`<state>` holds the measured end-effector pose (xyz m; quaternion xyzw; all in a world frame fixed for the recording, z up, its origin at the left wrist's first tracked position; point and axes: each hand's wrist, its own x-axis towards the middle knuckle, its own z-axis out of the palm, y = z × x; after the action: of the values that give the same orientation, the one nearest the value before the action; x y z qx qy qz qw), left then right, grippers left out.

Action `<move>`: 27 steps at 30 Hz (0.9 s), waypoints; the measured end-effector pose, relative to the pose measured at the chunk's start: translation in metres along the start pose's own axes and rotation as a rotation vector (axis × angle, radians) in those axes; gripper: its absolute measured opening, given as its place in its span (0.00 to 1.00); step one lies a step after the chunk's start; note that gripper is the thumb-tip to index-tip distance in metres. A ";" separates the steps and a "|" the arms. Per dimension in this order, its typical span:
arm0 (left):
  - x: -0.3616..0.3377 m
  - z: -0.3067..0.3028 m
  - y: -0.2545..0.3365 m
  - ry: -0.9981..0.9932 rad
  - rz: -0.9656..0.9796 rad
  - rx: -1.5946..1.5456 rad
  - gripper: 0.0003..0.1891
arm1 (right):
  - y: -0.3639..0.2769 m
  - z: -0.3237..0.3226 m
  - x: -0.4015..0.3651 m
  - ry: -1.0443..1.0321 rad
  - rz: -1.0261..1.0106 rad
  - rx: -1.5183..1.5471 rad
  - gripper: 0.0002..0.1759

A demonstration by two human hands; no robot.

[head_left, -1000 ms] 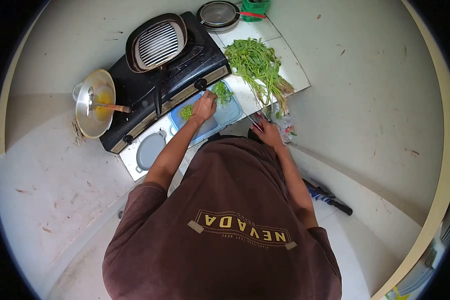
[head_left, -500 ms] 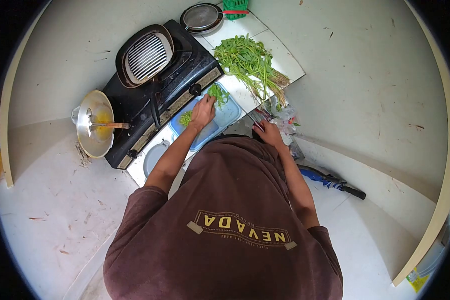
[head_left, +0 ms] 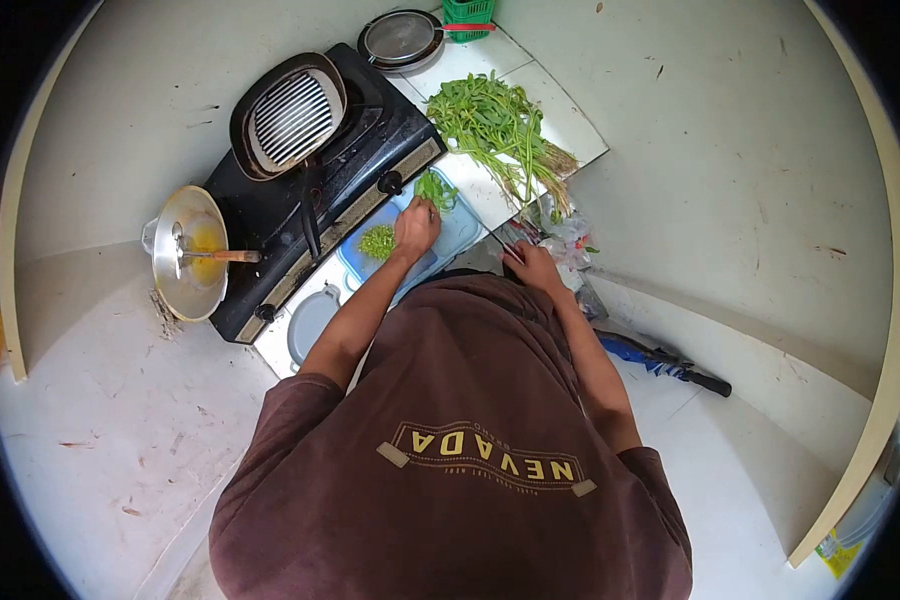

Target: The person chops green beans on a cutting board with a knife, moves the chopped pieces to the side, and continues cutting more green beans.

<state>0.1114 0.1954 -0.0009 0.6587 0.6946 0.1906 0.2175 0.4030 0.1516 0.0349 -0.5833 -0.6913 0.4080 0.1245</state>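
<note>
My left hand (head_left: 417, 229) is over the blue tray (head_left: 458, 232), its fingers closed at the stem end of a small bunch of leafy greens (head_left: 436, 188). Beside that wrist, a pile of small cut green pieces (head_left: 377, 242) lies on the tray. My right hand (head_left: 533, 267) grips a knife (head_left: 497, 239), the narrow blade pointing up and left toward the tray's right edge. Its handle is mostly hidden by my fingers. Farther up, a large heap of leafy greens (head_left: 490, 120) with roots rests on the white tiles.
Left of the tray stands a black stove (head_left: 370, 130) carrying a grill pan (head_left: 290, 115). A metal wok (head_left: 185, 280) with a wooden-handled ladle is at its left end. A grey lid (head_left: 313, 322), plastic bags (head_left: 570, 245), a strainer (head_left: 400, 37) and a green basket (head_left: 468, 12) are nearby.
My left hand has moved slightly right and down, away from the cut pieces, which show more fully. The right hand with the knife has barely shifted.
</note>
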 end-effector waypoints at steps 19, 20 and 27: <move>-0.004 -0.013 0.005 -0.029 0.365 0.137 0.13 | 0.020 0.000 0.010 -0.040 0.007 -0.056 0.28; -0.003 -0.014 0.004 -0.035 0.392 0.141 0.12 | 0.021 0.001 0.011 -0.025 -0.006 -0.057 0.28; 0.001 -0.014 -0.007 -0.072 0.494 0.227 0.11 | 0.015 -0.004 0.014 -0.039 0.021 -0.040 0.28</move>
<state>0.0975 0.1967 0.0064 0.8347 0.5216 0.1354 0.1137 0.4126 0.1660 0.0227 -0.5849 -0.6953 0.4067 0.0948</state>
